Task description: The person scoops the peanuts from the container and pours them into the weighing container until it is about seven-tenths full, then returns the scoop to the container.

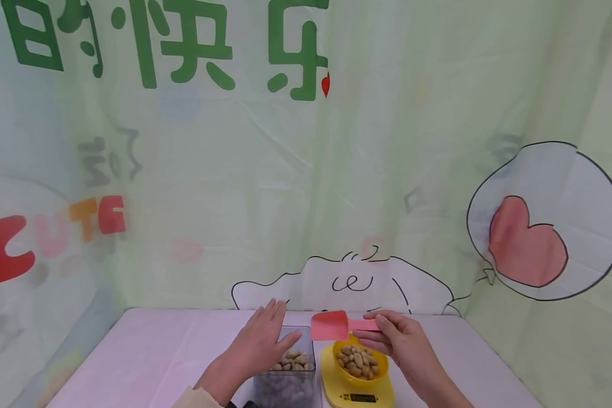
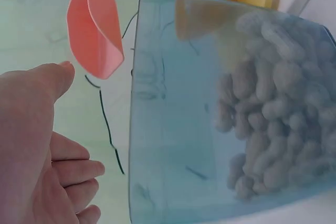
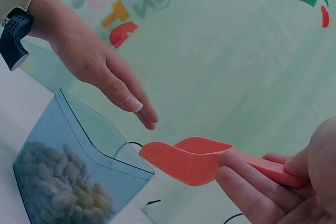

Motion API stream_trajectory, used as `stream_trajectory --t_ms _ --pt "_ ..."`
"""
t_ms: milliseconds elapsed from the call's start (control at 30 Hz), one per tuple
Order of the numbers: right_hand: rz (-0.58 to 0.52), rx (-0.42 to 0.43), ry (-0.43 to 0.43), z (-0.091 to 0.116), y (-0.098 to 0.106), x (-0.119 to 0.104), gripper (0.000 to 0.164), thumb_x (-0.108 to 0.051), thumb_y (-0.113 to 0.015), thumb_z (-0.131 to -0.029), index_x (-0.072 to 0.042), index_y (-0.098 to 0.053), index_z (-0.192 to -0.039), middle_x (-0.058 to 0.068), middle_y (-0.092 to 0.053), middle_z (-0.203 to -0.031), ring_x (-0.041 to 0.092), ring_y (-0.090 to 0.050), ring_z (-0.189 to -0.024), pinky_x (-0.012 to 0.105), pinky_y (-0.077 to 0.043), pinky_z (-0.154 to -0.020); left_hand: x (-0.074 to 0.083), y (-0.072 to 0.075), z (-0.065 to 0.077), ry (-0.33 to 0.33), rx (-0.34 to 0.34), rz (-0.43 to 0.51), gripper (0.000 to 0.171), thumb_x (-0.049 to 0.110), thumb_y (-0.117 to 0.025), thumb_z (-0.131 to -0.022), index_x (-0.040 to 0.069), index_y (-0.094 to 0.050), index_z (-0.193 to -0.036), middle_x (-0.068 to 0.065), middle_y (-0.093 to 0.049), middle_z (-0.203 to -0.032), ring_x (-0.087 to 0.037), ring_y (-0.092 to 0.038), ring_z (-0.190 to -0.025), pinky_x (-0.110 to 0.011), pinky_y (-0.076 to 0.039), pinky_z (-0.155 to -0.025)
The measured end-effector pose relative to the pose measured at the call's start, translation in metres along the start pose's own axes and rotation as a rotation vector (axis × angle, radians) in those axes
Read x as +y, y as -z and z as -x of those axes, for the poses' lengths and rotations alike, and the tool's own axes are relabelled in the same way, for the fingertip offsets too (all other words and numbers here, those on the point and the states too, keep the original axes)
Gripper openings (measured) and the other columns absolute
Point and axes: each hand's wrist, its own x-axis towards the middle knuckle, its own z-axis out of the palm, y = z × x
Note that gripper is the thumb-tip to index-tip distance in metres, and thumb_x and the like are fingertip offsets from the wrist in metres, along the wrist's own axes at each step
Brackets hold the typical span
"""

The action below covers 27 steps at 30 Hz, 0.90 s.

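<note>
A pink scoop (image 1: 330, 326) is pinched by its handle in my right hand (image 1: 405, 343), above the scale and level with the bin's top. In the right wrist view the scoop (image 3: 189, 161) looks empty, its mouth toward the clear bin. My left hand (image 1: 262, 340) hovers over the clear plastic bin (image 1: 285, 391), fingers straight and thumb spread, touching nothing. In the left wrist view the bin (image 2: 168, 108) holds a heap of peanuts (image 2: 283, 103). Below the scoop, a yellow bowl (image 1: 340, 377) with peanuts (image 1: 358, 361) sits on a yellow kitchen scale (image 1: 331, 391).
Bin and scale stand side by side on a table with a pale cloth (image 1: 148, 362). Behind the table hangs a printed curtain (image 1: 265, 187) with green characters and cartoon drawings. A dark band (image 3: 16, 38) circles the left wrist.
</note>
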Motion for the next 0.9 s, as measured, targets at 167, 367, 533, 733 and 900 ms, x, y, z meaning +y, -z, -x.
stream_trajectory --t_ms 167,367,533,733,900 --pt "0.01 -0.076 0.015 -0.001 -0.012 0.001 0.032 -0.014 -0.04 -0.108 0.007 -0.057 -0.126 0.017 -0.074 -0.106 0.028 -0.075 -0.094 0.037 -0.061 -0.083 -0.012 -0.001 0.011 -0.007 0.041 0.009 0.081 0.054 -0.049 -0.099 -0.006 -0.031 -0.152 -0.02 -0.032 -0.159 -0.037 -0.025 -0.151 -0.057 -0.024 -0.121" --pt "0.024 -0.14 0.018 -0.002 -0.026 0.004 0.032 -0.014 -0.042 -0.107 0.008 -0.057 -0.124 0.017 -0.074 -0.104 0.028 -0.075 -0.093 0.04 -0.061 -0.083 -0.022 -0.003 0.022 0.016 0.041 0.025 0.086 0.057 -0.05 -0.097 -0.007 -0.03 -0.152 -0.022 -0.03 -0.16 -0.037 -0.024 -0.151 -0.057 -0.025 -0.12" --pt "0.033 -0.199 0.024 -0.004 -0.038 0.008 0.03 -0.013 -0.043 -0.107 0.008 -0.058 -0.122 0.018 -0.075 -0.102 0.028 -0.075 -0.093 0.037 -0.061 -0.081 -0.027 -0.008 0.027 0.091 0.039 0.035 0.105 0.073 -0.051 -0.087 -0.006 -0.03 -0.152 -0.021 -0.03 -0.16 -0.037 -0.025 -0.15 -0.059 -0.025 -0.12" --pt "0.146 -0.216 0.073 -0.007 -0.055 0.014 0.026 -0.013 -0.044 -0.106 0.007 -0.056 -0.118 0.018 -0.074 -0.098 0.029 -0.075 -0.086 0.036 -0.062 -0.076 -0.031 -0.017 0.03 0.161 0.051 0.022 0.118 0.083 -0.052 -0.078 -0.006 -0.031 -0.152 -0.022 -0.032 -0.159 -0.038 -0.027 -0.149 -0.059 -0.028 -0.119" --pt "0.269 -0.266 0.187 -0.009 -0.062 0.02 0.02 -0.012 -0.047 -0.105 0.005 -0.055 -0.111 0.015 -0.073 -0.092 0.025 -0.074 -0.08 0.034 -0.063 -0.072 -0.031 -0.022 0.031 0.162 0.045 0.072 0.114 0.077 -0.057 -0.081 -0.007 -0.029 -0.152 -0.023 -0.031 -0.159 -0.04 -0.027 -0.149 -0.061 -0.028 -0.117"
